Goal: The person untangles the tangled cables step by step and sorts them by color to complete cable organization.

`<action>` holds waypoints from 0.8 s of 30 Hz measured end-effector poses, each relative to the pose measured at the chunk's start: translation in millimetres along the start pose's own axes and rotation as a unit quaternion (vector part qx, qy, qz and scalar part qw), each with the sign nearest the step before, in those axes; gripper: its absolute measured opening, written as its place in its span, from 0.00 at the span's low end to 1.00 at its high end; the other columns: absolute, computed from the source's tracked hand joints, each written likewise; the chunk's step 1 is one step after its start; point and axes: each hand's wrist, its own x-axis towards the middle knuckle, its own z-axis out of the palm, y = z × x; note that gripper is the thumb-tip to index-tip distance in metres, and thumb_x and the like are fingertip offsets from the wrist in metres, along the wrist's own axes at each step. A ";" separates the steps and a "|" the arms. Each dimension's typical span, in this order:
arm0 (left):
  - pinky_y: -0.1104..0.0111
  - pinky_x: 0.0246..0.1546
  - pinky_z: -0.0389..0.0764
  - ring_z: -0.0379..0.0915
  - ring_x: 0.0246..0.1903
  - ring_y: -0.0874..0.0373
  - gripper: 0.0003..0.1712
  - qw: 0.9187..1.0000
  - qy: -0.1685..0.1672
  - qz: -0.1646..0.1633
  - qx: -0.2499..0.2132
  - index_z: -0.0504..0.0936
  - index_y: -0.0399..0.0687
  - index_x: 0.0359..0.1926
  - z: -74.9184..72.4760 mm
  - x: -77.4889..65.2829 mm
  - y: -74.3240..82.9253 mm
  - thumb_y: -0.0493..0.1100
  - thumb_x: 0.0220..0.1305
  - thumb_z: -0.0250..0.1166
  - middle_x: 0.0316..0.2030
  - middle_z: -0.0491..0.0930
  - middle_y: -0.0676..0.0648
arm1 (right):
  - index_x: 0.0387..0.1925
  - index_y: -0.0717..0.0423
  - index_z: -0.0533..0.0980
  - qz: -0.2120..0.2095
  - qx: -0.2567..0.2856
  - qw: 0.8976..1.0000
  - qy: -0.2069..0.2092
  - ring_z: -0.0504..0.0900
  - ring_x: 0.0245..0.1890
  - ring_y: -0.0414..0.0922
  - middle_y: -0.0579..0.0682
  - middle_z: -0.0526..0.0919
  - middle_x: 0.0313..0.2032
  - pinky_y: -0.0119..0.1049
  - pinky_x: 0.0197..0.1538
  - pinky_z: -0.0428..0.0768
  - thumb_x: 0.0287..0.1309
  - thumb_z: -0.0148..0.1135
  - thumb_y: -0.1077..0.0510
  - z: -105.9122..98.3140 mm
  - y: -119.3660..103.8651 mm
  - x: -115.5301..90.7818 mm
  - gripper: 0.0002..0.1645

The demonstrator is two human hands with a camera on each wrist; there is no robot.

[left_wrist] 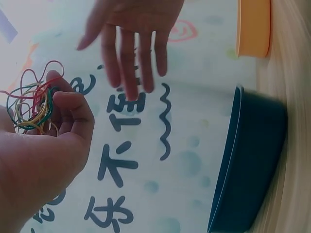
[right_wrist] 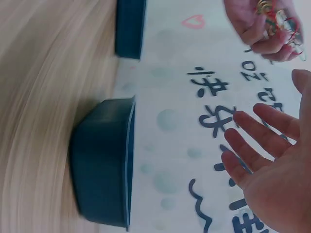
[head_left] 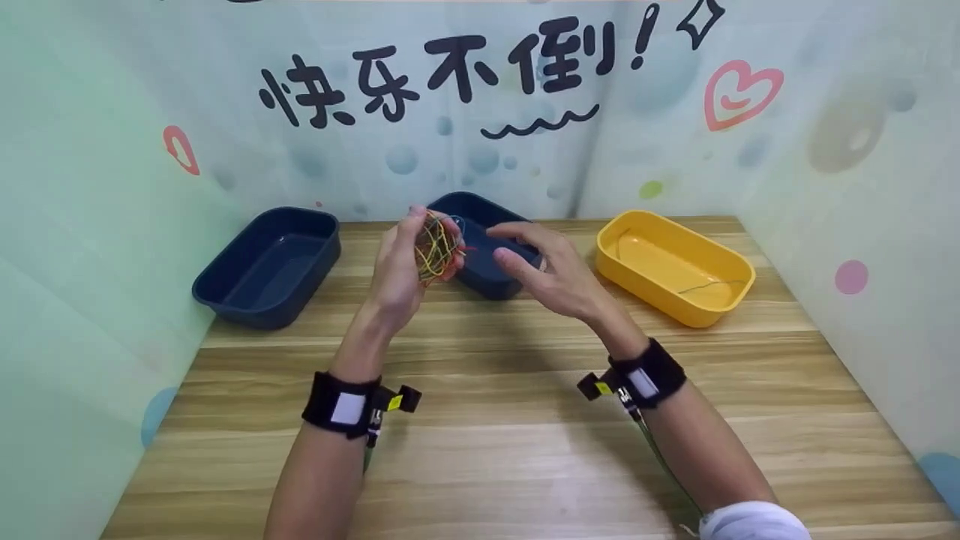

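In the head view my left hand is raised above the table and grips a tangled bunch of thin rubber bands in yellow, green and red. Several loops stick out past the curled fingers, as the left wrist view of the rubber bands also shows. My right hand hovers a short way to the right of the bunch, its fingers apart and nothing in them. From the right wrist, the right hand shows its palm and spread fingers. Behind both hands stands a dark blue bin, partly hidden by them.
Another dark blue bin stands at the left of the wooden table. At the right is a yellow bin with a thin greenish strand inside it. A printed curtain closes off the back and sides.
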 end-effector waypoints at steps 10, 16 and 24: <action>0.66 0.18 0.68 0.70 0.25 0.50 0.29 0.997 -0.020 -0.008 -0.073 0.70 0.32 0.39 19.2 -2.8 -4.9 0.57 0.69 0.40 0.31 0.71 0.38 | 0.41 0.71 0.73 -0.086 0.201 0.974 0.055 0.74 0.38 0.54 0.63 0.76 0.39 0.47 0.43 0.74 0.51 0.59 0.72 -7.4 -45.7 -10.4 0.13; 0.67 0.18 0.68 0.69 0.24 0.50 0.29 0.996 -0.030 -0.009 -0.085 0.70 0.31 0.39 26.8 -3.9 -6.5 0.56 0.69 0.40 0.31 0.70 0.38 | 0.38 0.68 0.76 -0.090 0.195 0.974 0.070 0.74 0.34 0.52 0.61 0.77 0.36 0.41 0.36 0.76 0.49 0.60 0.73 -3.2 -47.3 -9.8 0.11; 0.66 0.19 0.71 0.70 0.23 0.51 0.29 0.996 -0.029 -0.016 -0.082 0.70 0.31 0.39 27.6 -4.0 -10.5 0.56 0.69 0.42 0.31 0.70 0.38 | 0.33 0.70 0.77 -0.077 0.226 0.969 0.059 0.74 0.34 0.55 0.62 0.77 0.33 0.41 0.35 0.76 0.50 0.58 0.75 -1.6 -45.0 -11.1 0.07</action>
